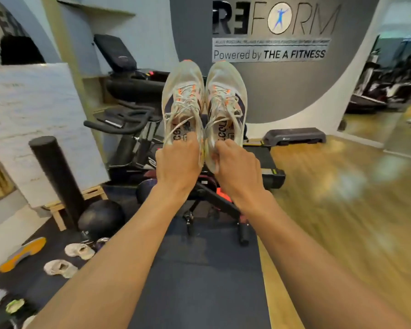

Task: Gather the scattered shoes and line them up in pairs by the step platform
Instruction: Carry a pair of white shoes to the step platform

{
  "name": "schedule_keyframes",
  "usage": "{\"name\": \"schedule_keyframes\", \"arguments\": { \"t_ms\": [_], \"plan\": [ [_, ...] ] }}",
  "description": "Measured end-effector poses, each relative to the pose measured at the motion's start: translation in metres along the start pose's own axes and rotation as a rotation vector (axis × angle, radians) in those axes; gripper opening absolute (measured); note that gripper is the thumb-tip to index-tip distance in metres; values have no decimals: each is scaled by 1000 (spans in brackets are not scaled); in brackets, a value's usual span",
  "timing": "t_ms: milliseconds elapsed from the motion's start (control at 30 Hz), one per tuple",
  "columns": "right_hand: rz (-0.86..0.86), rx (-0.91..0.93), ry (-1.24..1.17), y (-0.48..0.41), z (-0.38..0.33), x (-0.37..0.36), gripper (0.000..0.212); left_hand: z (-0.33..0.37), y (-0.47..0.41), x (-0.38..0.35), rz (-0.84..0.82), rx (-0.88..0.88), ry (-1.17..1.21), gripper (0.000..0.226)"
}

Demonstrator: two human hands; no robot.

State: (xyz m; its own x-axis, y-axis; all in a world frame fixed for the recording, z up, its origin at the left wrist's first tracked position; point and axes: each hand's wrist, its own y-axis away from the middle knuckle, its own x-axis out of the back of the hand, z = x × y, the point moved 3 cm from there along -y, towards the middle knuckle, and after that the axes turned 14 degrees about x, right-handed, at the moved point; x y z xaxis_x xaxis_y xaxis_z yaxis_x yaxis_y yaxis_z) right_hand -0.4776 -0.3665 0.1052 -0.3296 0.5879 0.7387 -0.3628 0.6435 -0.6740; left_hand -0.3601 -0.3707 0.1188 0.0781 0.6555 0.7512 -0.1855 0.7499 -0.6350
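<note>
At arm's length, left hand (178,162) and right hand (237,165) each grip a white shoe's heel (toes up).

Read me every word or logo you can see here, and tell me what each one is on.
"REFORM": wall, big letters.
"Powered by THE A FITNESS": same wall, below.
Fine line between them: too blurred.
Insole print in the shoes: partly hidden, unreadable.
Step platform logo: too small.

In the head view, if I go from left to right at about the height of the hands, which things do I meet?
Black foam roller → left hand holding the first white shoe → right hand holding the second white shoe → step platform.
</note>
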Motion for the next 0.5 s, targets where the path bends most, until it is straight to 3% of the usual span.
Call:
{"name": "schedule_keyframes", "arguments": {
  "t_ms": [500],
  "plan": [
    [11,-327,310,135,270,144,9,342,49,-21,-49,-328,272,9]
  ]
}}
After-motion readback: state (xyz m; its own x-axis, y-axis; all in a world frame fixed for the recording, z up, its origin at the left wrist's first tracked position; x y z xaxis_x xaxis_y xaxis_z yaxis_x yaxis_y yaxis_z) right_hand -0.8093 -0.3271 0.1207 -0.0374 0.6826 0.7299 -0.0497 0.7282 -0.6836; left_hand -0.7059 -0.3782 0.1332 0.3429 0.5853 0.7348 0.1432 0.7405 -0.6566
